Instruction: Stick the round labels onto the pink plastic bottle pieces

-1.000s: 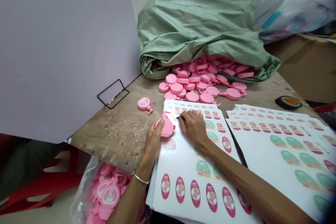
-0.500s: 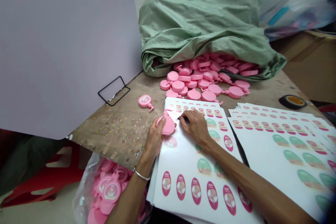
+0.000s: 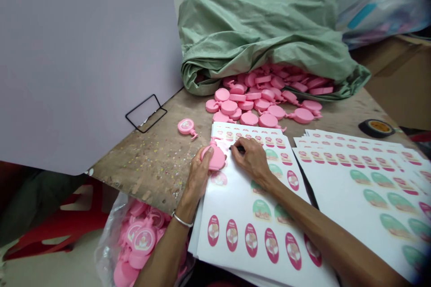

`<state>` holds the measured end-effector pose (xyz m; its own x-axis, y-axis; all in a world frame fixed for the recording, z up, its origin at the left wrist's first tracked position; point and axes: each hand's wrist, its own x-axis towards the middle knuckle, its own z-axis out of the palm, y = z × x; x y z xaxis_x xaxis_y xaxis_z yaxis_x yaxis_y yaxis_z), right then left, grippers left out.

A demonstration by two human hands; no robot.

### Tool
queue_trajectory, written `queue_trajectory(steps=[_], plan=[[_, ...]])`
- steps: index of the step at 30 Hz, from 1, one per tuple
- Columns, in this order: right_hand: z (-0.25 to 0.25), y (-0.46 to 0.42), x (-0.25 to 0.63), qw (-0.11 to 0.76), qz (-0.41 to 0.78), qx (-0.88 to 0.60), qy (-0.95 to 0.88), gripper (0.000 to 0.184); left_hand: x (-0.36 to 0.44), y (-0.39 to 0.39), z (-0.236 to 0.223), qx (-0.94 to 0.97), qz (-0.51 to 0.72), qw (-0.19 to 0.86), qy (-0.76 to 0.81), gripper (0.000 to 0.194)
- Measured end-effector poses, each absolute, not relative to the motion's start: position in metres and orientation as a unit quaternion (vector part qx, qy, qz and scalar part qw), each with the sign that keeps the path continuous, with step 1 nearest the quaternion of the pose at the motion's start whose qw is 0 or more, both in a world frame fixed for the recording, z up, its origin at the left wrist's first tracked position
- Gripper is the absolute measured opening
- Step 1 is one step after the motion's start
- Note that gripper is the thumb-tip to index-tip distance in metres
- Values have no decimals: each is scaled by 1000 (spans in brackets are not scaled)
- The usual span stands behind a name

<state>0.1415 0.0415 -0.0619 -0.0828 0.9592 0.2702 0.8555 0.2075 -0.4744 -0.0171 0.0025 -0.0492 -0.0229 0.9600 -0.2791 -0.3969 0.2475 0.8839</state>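
My left hand [image 3: 198, 176] is closed round a pink plastic bottle-shaped piece [image 3: 214, 157] and holds it at the left edge of a white sticker sheet [image 3: 235, 202]. My right hand [image 3: 249, 159] lies on that sheet just to the right, its fingers curled and pinched on a small dark thing [image 3: 238, 148] that I cannot make out. The sheet carries pink and green oval stickers. One more pink piece [image 3: 186, 127] with a sticker on it lies alone on the worn table [image 3: 151, 161] to the left.
A pile of plain pink pieces [image 3: 262, 103] spills from a green sack [image 3: 262, 27] at the back. More sticker sheets [image 3: 363, 175] lie to the right, a tape roll [image 3: 375, 128] beyond. A clear bag of stickered pink pieces [image 3: 138, 242] hangs below the table edge. A white board [image 3: 84, 54] stands left.
Both hands hold almost the same pose; the view has shifted slightly, and the left hand with the pink piece sits a little higher on the sheet.
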Motion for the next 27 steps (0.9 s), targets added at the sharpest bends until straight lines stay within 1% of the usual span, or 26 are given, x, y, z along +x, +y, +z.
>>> queue_trajectory(steps=[4,6,8,10,13,16,18,21,23,24,27], plan=[[-53,48,140,254,155,-657,-693,14,-22,-6,-48,353,512,627,469,43],[-46,54,141,239,200,-664,-679,14,-27,-10,-45,433,459,617,471,42],[-40,62,142,223,254,-662,-668,15,-32,-11,-40,533,401,575,474,37],[-34,71,143,215,316,-651,-656,18,-34,-10,-36,604,359,536,467,34],[-26,83,145,223,408,-614,-638,29,-34,-4,-35,631,332,535,453,34],[-13,88,149,252,471,-565,-629,36,-33,-2,-40,619,338,537,463,35],[0,85,155,296,496,-534,-618,38,-32,-3,-43,583,355,560,469,35],[21,65,164,411,505,-488,-581,36,-30,-9,-41,450,410,653,449,37],[30,42,169,462,478,-479,-573,31,-27,-15,-34,354,445,715,407,37],[32,29,171,465,459,-483,-583,30,-24,-19,-30,322,455,735,387,37],[31,-8,172,439,406,-486,-637,26,-15,-31,-18,277,466,760,357,40]])
